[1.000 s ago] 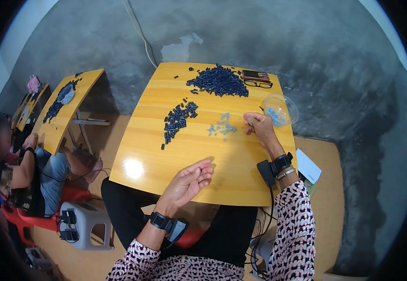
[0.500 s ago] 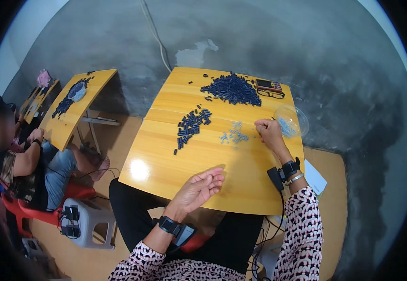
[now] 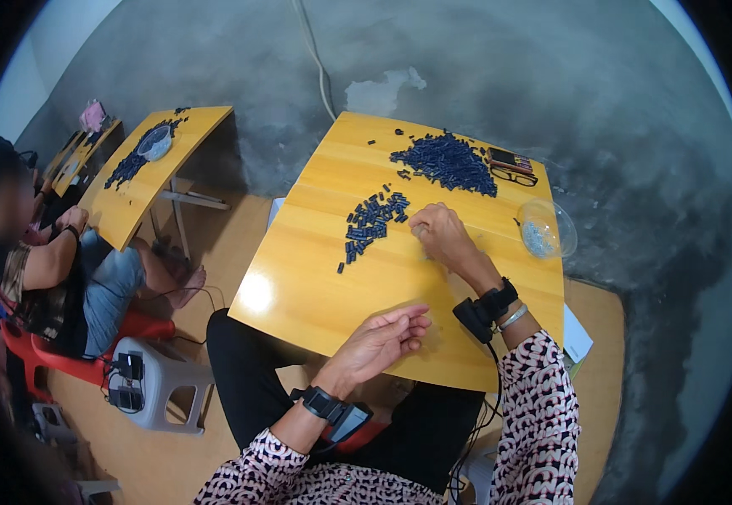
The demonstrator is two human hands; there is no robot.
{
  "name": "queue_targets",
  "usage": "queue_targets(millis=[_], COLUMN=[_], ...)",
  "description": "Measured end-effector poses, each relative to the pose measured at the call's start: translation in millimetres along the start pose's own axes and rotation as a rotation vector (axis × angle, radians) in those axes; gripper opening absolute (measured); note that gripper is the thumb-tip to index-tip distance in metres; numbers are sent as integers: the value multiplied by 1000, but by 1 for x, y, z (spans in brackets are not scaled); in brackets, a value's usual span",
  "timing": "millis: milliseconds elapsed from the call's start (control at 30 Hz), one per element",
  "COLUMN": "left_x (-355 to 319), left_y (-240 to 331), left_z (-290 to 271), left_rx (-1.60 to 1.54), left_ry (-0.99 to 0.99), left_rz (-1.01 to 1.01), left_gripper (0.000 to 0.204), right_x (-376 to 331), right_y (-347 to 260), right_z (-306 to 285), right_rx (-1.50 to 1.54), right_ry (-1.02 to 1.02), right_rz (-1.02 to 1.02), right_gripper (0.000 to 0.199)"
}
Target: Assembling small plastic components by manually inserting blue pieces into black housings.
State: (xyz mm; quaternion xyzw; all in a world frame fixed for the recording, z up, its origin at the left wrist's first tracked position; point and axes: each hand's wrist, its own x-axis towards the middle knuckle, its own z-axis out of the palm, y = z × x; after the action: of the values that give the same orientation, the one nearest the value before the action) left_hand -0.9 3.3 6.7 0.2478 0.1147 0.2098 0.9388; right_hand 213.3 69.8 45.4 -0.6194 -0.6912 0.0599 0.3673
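Observation:
My left hand (image 3: 380, 339) is held at the front edge of the yellow table (image 3: 299, 295), palm turned partly up. Its fingers are curled with the thumb against them; anything in them is too small to make out. Farther forward, my right hand (image 3: 446, 236) is closed with fingertips pointing down, just right of a loose group of small dark blue cylindrical pieces (image 3: 370, 225). The hand covers the spot where small pale clear pieces lie, and its fingertips are hidden. A round clear plastic tub (image 3: 564, 231) containing small pale pieces stands to its right.
A larger heap of dark blue pieces (image 3: 444, 162) lies at the back, with a phone (image 3: 507, 158) and eyeglasses (image 3: 514, 176) beside it. Leftward, another person (image 3: 63, 244) sits at a second table (image 3: 151, 172). A grey stool (image 3: 160, 383) stands on the floor.
My right hand has moved left from beside the tub to above the pale pieces, near the dark group. The left hand keeps its pose. The whole view has shifted slightly.

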Motion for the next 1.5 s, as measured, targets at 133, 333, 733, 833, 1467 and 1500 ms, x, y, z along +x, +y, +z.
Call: queue_targets(millis=[133, 333, 733, 833, 1467, 1500], left_x=[1, 1, -2, -1, 6, 6], left_y=[-3, -9, -7, -7, -13, -14], left_z=[-4, -14, -12, -10, 0, -4], left_rx=[2, -52, -93, -104, -91, -60], left_ry=[0, -40, 21, 13, 125, 119], left_rz=[-9, 11, 55, 56, 319, 321], left_gripper=[27, 12, 11, 10, 13, 15], right_x=[-1, 0, 2, -2, -102, -105], right_y=[-28, -60, -53, -55, -76, -77], right_z=[30, 54, 69, 66, -17, -18], right_rx=[40, -15, -82, -116, 242, 249], right_ry=[-30, -286, -338, -360, 41, 56], right_rz=[-188, -415, -509, -521, -80, -69], right_gripper=[10, 22, 16, 14, 17, 14])
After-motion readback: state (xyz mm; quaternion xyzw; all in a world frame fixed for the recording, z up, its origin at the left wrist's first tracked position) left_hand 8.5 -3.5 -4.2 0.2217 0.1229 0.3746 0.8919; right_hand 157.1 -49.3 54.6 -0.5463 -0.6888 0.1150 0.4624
